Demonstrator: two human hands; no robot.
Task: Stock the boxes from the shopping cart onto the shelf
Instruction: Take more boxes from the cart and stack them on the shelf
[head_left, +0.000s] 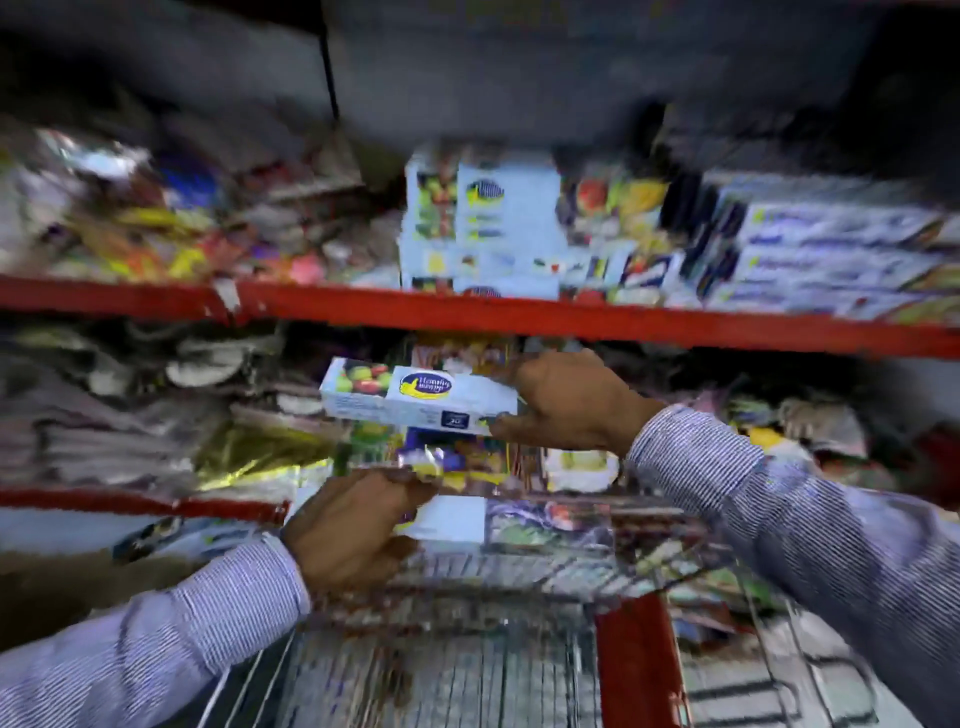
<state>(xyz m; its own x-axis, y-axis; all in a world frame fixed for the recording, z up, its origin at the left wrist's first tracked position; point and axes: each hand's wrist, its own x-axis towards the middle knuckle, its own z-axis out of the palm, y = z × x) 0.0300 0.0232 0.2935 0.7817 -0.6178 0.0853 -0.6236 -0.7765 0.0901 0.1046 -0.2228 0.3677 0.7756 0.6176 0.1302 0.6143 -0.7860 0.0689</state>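
Observation:
My right hand (566, 402) grips the right end of a long white box (415, 397) with a blue oval logo and fruit pictures, held level just under the red shelf edge (519, 314). My left hand (353, 525) is lower, over the wire shopping cart (441, 649), closed on the end of a second box (452, 522) that lies blurred under a shiny wrapped pack. On the upper shelf stand similar white boxes (498, 228) in a stack, with longer flat boxes (831, 254) to their right.
Colourful packets (145, 234) fill the upper shelf's left side. The lower shelf holds folded bags, plates and gold foil (254, 457). The cart has a red handle part (639, 660) at right. The whole picture is motion-blurred.

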